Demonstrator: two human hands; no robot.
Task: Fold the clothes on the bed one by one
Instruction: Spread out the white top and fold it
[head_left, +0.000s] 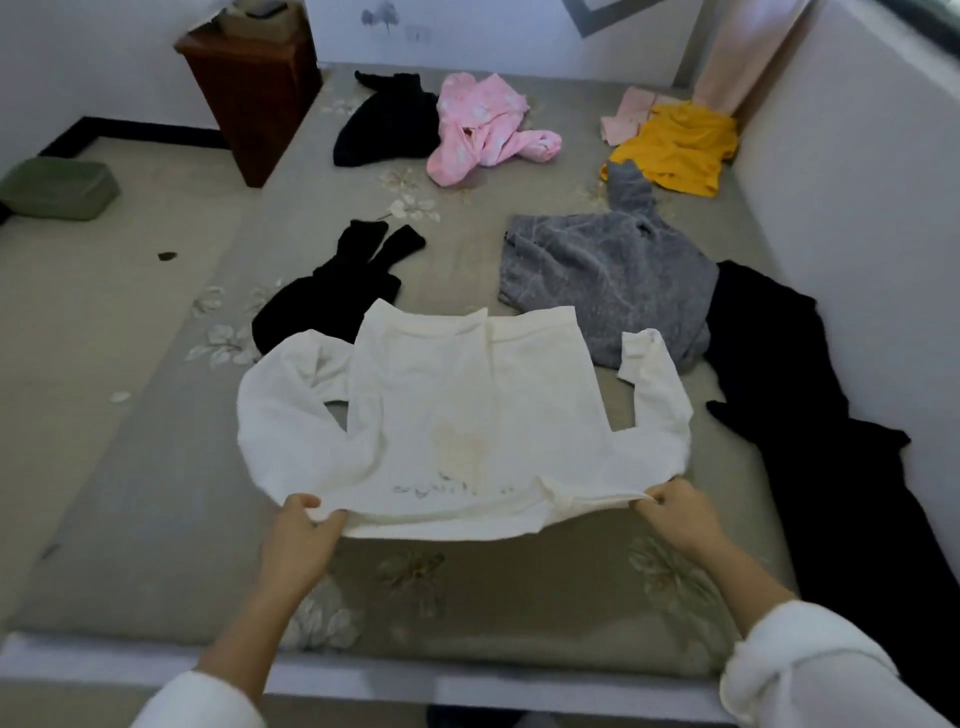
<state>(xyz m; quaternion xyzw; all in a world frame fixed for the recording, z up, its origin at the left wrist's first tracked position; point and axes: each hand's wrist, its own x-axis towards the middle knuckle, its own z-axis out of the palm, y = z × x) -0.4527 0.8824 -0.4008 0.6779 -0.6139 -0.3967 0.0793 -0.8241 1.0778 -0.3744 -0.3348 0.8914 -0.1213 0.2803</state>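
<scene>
Grip check: pinching the near edge of white top (467, 415), apparently its shoulder line, with left hand (298, 535) and right hand (675, 514), curling fingers over the cloth at either end and closing firmly on it. Holding that edge lifted just off the bed (467, 613) close to its front edge, probably for pulling the body taut and laying it flat ahead of a first fold. Leaving the rest lying mid-bed with both sleeves bent away, overlapping a black garment (332, 296) on the left and lying against a grey sweater (608, 280) on the right. Noting unfolded items: long black garment (810, 415) along the right edge, black heap (384, 124), pink garment (488, 130) and yellow garment (680, 145) toward the far edge. Failing to read the faint, blurred chest print; not making out which digits sit beneath the cloth; losing the long black garment past the lower right corner.
</scene>
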